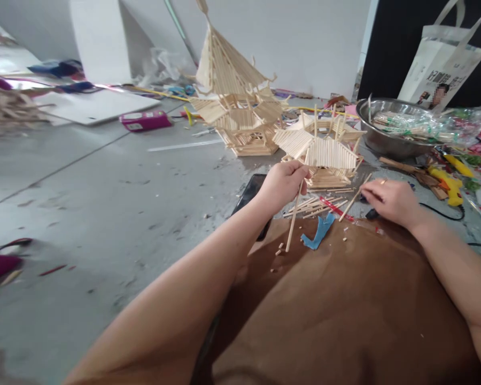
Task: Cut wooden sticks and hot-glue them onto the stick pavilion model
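Pinched in my left hand (285, 182) is a thin wooden stick (293, 224) that points down toward the brown cloth (344, 299). My right hand (393, 200) closes its fingertips on another wooden stick (355, 198), slanting down to the left. Between the hands lies a loose pile of wooden sticks (310, 205), with a red strip (336, 209) across it. Just behind stands a small stick-built pavilion (331, 153) with a slatted roof and upright posts. A blue scrap (319, 232) and tiny cut stick ends (279, 249) rest on the cloth.
A taller stick-built pagoda (236, 96) rises behind. At right are a metal bowl (379, 140) of wrapped sticks, a yellow glue gun (447, 184) with a black cord, and a white tote bag (433, 64). A dark phone (248, 193) lies under my left forearm; a magenta box (145, 121) sits farther back.
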Demonstrator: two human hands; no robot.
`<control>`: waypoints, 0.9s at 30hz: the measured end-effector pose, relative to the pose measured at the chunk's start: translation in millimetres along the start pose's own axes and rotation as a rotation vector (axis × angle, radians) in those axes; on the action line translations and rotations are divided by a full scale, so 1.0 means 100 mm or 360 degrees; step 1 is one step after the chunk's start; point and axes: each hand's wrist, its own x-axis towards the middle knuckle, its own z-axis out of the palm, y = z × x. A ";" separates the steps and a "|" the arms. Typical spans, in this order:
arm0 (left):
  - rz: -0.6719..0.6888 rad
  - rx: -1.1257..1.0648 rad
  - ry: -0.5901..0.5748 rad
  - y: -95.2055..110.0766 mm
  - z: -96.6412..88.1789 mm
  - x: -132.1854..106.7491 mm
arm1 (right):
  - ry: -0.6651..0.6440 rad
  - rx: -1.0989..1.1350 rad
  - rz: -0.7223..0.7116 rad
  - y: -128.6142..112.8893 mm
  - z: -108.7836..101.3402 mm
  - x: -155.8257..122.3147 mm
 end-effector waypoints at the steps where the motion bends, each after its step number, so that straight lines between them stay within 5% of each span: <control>1: 0.0071 0.0049 0.0010 0.02 0.02 -0.02 | 0.0086 -0.0041 0.0128 0.08 -0.11 0.00; 3: 0.0229 0.0102 -0.0016 0.08 0.05 -0.09 | 0.0113 -0.0192 0.0453 0.27 -0.31 -0.01; 7: 0.0429 0.0144 -0.0090 0.19 0.13 -0.23 | -0.0422 -0.0532 0.0834 0.66 -0.53 -0.10; 11: 0.0510 0.0152 -0.0185 0.22 0.19 -0.30 | -0.1021 -0.0356 0.0809 0.74 -0.45 -0.12; 15: 0.0524 0.0018 -0.0281 0.20 0.21 -0.29 | -0.1486 -0.0263 0.0677 0.45 -0.28 -0.05; 21: 0.0518 -0.0215 -0.0283 0.16 0.23 -0.26 | -0.1488 -0.0382 0.0543 0.27 -0.23 -0.02; 27: 0.0526 -0.0305 -0.0314 0.18 0.24 -0.26 | -0.1100 -0.0068 0.0899 0.42 -0.58 -0.03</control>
